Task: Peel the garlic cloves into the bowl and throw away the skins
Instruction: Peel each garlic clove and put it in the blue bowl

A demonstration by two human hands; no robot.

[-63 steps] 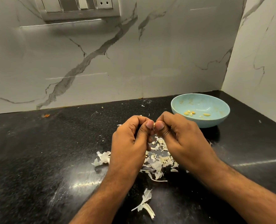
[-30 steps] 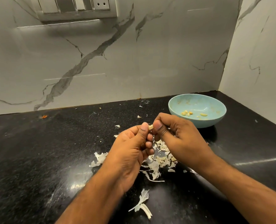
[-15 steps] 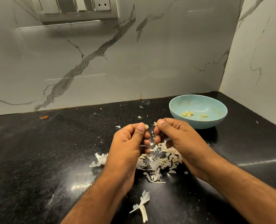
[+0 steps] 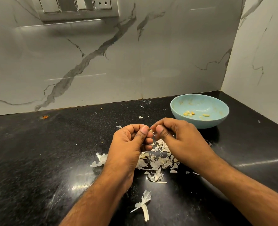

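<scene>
Pinching one barely visible garlic clove (image 4: 150,130) together, left hand (image 4: 131,142) and right hand (image 4: 179,136), thumbs nearly touching.

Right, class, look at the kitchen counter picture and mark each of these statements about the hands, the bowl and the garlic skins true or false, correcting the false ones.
1. Both hands, the left hand and the right hand, pinch a small garlic clove between them. True.
2. The bowl holds no cloves. False: several peeled cloves lie in it.
3. The garlic skins lie on the black counter below the hands. True.
4. The bowl is to the left of the hands. False: it stands to their right, near the corner.
5. The skins are inside the bowl. False: they lie on the counter.
</scene>
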